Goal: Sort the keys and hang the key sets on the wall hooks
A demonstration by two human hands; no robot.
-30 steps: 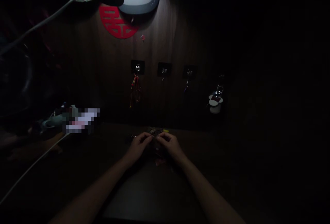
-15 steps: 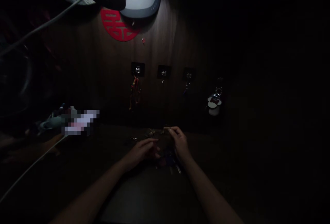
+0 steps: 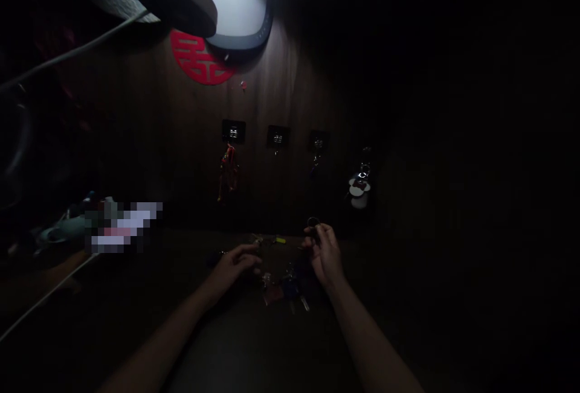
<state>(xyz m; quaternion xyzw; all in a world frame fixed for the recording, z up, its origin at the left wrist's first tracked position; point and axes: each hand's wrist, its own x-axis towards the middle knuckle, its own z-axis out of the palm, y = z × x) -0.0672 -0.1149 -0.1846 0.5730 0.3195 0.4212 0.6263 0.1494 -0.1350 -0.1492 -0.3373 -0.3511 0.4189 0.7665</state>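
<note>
In dim light my right hand is raised above the dark tabletop, with thumb and fingers pinched on a thin metal key ring. What hangs from the ring, if anything, is too dark to make out. To the left, my left hand is low over the table with its fingers loosely stretched and nothing seen in them. Just beyond its fingertips lie small metal pieces and a yellow-green tag. Between the hands rests a bunch of keys with a dark blue fob and a brownish tag.
Wall hooks line the dark wooden panel, one bearing red cords. A white figure charm hangs at right. Above are a lit lamp and a red paper cutout. At left, a pale cable runs near a pixelated object.
My right hand has lifted the key ring up and slightly right, away from the small pieces. My left hand has drawn back leftward. The view has shifted a little.
</note>
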